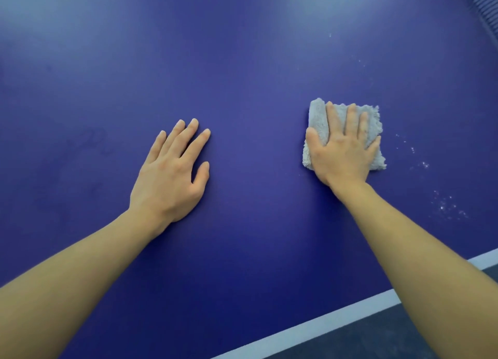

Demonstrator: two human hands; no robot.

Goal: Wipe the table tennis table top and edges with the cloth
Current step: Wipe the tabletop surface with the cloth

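Note:
The blue table tennis table top [256, 70] fills almost the whole view. A folded grey fluffy cloth [320, 121] lies flat on it at the right. My right hand [343, 148] presses down on the cloth with straight, spread fingers and covers most of it. My left hand [172, 170] rests flat on the bare table surface to the left, fingers straight, holding nothing. White specks of dust [447, 205] dot the surface to the right of the cloth.
The white edge line [310, 329] of the table runs diagonally along the bottom right, with dark floor [377, 345] beyond it. The net [485, 5] shows at the top right corner. Faint smudges [91, 143] mark the table at the left.

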